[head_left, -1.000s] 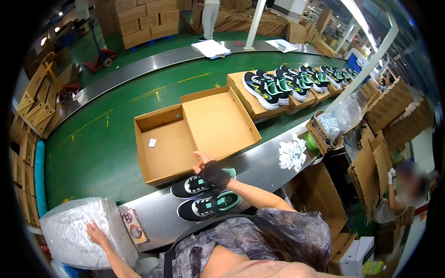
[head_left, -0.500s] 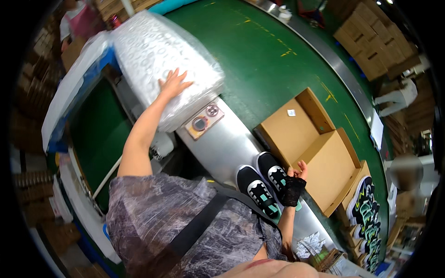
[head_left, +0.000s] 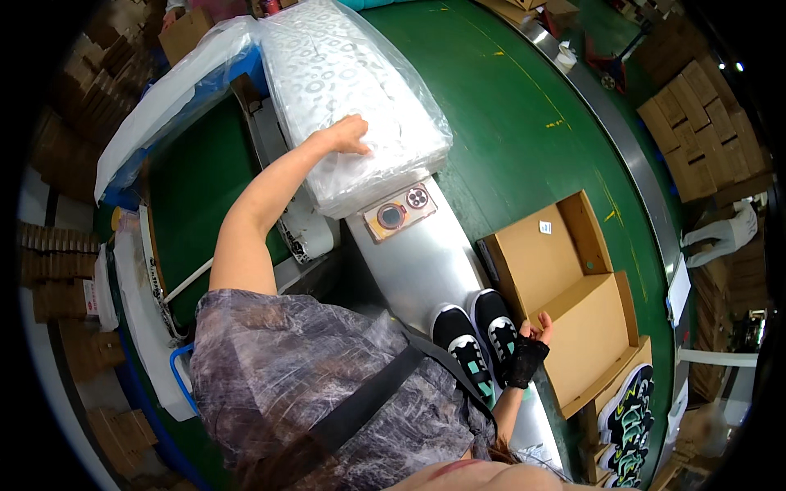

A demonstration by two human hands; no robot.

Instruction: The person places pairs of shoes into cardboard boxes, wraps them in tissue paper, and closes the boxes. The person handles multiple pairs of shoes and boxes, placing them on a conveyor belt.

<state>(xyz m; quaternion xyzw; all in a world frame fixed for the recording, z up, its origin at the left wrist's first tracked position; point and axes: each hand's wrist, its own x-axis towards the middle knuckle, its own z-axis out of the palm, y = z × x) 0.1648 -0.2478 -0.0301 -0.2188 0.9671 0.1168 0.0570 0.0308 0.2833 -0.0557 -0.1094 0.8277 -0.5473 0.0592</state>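
My left hand rests on a stack of white wrapping paper printed with silvery rings, partly covered by clear plastic. Its fingers are bent and drawn together on the top sheet. My right hand, in a black fingerless glove, is beside an open brown shoebox, near its close edge. Those fingers are loosely curled and apart, with nothing visible in them. Just left of it, a pair of black, white and mint sneakers, a left one and a right one, lies on the metal ledge.
A phone in a decorated case lies by the paper stack. The green conveyor belt runs beyond the ledge. More sneakers stand in a row at the lower right. Stacked cartons and a person in pale clothes are farther right.
My left hand's fingers went from spread flat to bent together on the paper. My right hand stays by the shoebox. The whole view has shifted.
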